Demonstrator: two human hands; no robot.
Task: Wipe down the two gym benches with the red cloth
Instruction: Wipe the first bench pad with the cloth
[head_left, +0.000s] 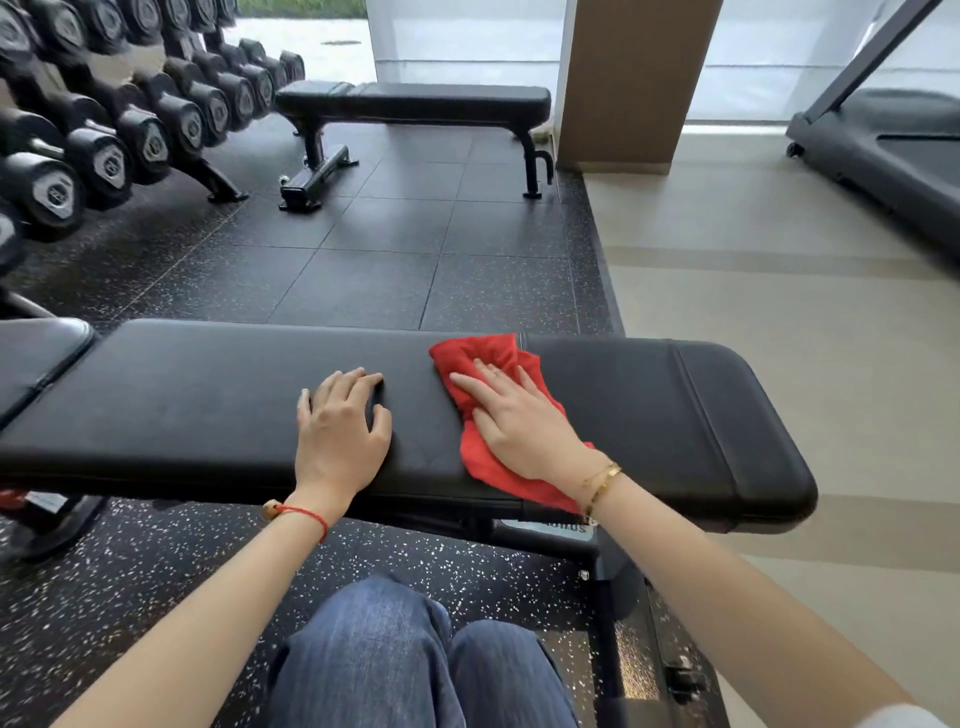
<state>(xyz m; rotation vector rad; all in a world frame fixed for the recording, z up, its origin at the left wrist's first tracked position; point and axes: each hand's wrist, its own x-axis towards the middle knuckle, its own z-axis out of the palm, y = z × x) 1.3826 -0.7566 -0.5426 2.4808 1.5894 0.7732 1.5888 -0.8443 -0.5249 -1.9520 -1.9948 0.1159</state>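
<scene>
A black padded gym bench (182, 410) runs left to right just in front of me. The red cloth (480, 353) lies spread on its pad, right of the middle. My right hand (514, 415) presses flat on the cloth with straight fingers. My left hand (343, 421) rests on the bare pad a little to the left, fingers relaxed and slightly bent, holding nothing. A second black bench (415, 101) stands farther back on the floor, near the window.
A rack of black dumbbells (104, 130) lines the left side. A brown pillar (634, 78) rises at the back right, with a treadmill (883, 150) beyond it. Dark speckled rubber floor (389, 260) lies between the benches. My knees (405, 665) are below the near bench.
</scene>
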